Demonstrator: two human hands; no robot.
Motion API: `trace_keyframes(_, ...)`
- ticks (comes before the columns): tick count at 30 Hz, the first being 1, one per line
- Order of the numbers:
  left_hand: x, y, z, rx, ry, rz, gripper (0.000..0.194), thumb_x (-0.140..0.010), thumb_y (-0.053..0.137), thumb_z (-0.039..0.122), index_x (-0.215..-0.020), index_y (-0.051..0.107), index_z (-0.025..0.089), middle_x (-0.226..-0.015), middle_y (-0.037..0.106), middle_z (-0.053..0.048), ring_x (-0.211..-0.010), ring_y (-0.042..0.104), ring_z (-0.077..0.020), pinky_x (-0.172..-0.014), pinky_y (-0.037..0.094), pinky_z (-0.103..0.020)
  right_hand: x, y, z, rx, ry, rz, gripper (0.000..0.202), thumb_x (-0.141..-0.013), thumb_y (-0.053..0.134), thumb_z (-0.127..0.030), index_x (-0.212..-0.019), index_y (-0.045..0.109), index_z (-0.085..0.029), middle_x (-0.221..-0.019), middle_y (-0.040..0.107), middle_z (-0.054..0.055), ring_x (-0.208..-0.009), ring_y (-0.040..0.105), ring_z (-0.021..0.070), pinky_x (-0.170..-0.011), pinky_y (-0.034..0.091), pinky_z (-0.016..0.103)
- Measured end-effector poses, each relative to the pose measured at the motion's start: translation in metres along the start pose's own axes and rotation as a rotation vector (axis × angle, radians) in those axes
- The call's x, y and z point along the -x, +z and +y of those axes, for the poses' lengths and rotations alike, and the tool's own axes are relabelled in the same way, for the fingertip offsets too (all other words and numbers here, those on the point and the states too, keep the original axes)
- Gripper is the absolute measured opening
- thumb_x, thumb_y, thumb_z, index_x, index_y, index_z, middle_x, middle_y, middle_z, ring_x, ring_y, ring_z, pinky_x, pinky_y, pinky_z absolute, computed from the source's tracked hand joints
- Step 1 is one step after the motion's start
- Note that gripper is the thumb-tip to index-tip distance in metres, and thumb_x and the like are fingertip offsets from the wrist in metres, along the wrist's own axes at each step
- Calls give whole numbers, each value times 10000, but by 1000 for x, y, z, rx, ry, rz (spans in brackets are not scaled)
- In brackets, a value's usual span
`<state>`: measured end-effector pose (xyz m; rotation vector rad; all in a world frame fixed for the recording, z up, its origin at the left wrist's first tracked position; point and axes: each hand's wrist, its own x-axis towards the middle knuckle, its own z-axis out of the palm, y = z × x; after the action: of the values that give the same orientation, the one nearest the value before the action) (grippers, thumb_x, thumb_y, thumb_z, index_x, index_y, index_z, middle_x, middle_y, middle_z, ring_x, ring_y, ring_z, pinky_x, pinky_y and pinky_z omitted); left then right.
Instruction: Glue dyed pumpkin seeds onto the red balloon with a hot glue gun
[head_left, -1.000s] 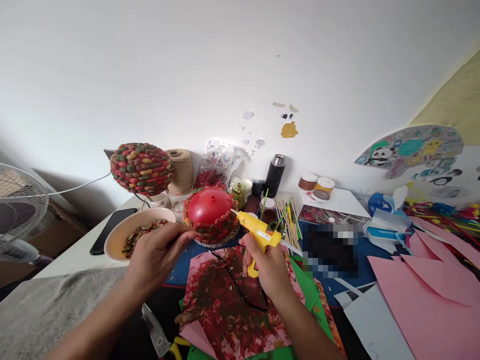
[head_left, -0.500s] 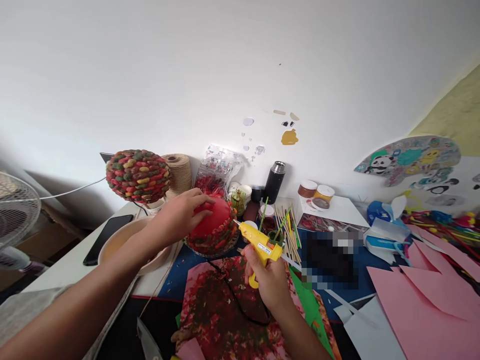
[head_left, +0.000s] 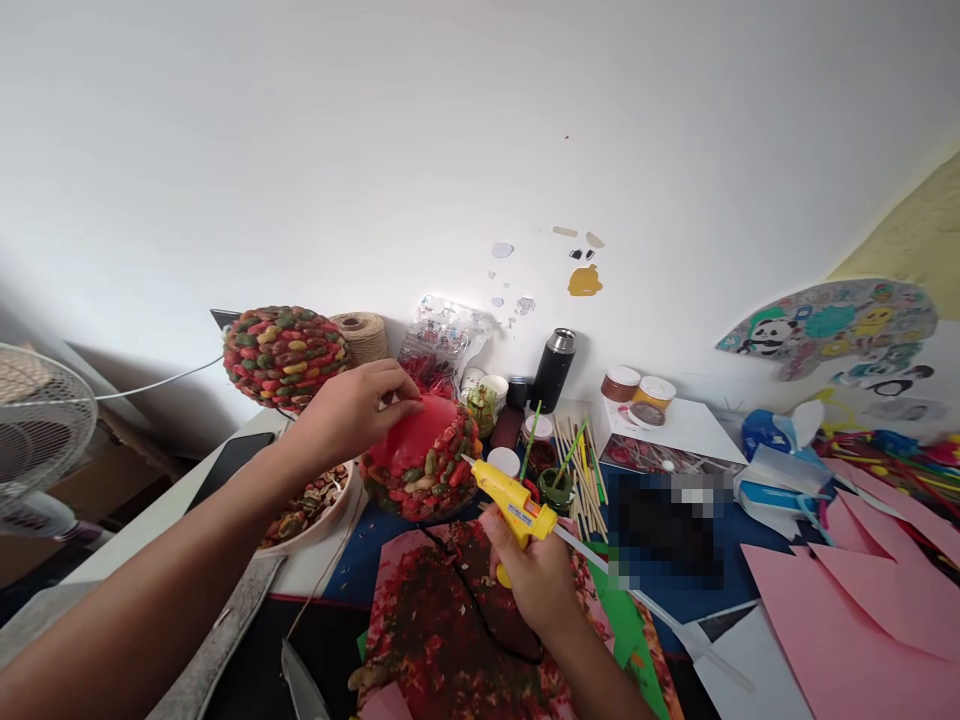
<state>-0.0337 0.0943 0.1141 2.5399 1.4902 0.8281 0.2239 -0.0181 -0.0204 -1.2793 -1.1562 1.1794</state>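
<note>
My left hand (head_left: 356, 405) reaches over a red balloon (head_left: 403, 440), its fingertips closed together at the balloon's upper side. Rows of painted peanut shells (head_left: 427, 475) in red, green and brown cover the balloon's lower and right part. My right hand (head_left: 544, 590) grips a yellow hot glue gun (head_left: 504, 490), its nozzle pointing left close to the shells; whether it touches them I cannot tell. A long clear glue stick (head_left: 675, 625) trails out behind the gun. Beneath lies a paint-stained sheet (head_left: 427, 630) crossed by a black cord.
A finished shell-covered ball (head_left: 285, 355) stands back left beside a twine spool (head_left: 361, 340). Left of the balloon is a bowl (head_left: 349, 500) of shells. Scissors (head_left: 300, 685) lie in front. A black flask (head_left: 555, 370), paint jars (head_left: 556, 490) and sticks stand behind; pink paper (head_left: 847, 620) lies right.
The balloon has tipped so more of its shell rows face me. My left fingers have drawn together on it. The glue gun has shifted slightly left and down.
</note>
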Motion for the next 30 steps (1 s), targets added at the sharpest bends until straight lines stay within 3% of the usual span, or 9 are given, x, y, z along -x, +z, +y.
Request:
trace_keyframes(5,-4,-4,-1,43,4,-21,275,-998,583,410,-916,780,237,-1175,844,-92,-1053,774,-274,-935,567,-377,-1,-3,-2,-31,-53,52,791,-783,735,-994,-881,748,-209,-587,569,-4,-519,553,197,-518,536,327)
trace_keyframes(10,-8,-5,-2,-76,-135,-177,313,-993,542,422,-1032,815,275,-1056,890,-49,-954,806,-295,-816,552,-362,0,-5,-3,19,-161,35,734,-880,700,-939,-848,749,-207,-575,601,4,-518,584,195,-521,565,307)
trace_keyframes(14,-13,-4,-4,-126,-118,-232,331,-996,495,400,-1041,804,290,-1081,894,-39,-973,809,-294,-809,534,-349,1,-6,-4,64,-232,53,731,-920,675,-916,-832,763,-195,-592,612,9,-511,578,182,-519,573,290)
trace_keyframes(21,-22,-2,-9,-162,-87,-275,322,-1005,475,373,-1024,786,288,-1043,883,-38,-896,792,-277,-757,505,-347,2,-8,0,68,-217,52,733,-957,649,-896,-881,781,-179,-564,609,6,-494,601,191,-514,587,293)
trace_keyframes(30,-29,-2,-5,-201,37,-326,226,-1019,537,295,-1001,760,265,-1063,873,-46,-925,787,-255,-797,515,-332,1,-6,5,139,-359,83,613,-1021,679,-776,-853,783,-196,-569,624,10,-469,616,188,-498,589,277)
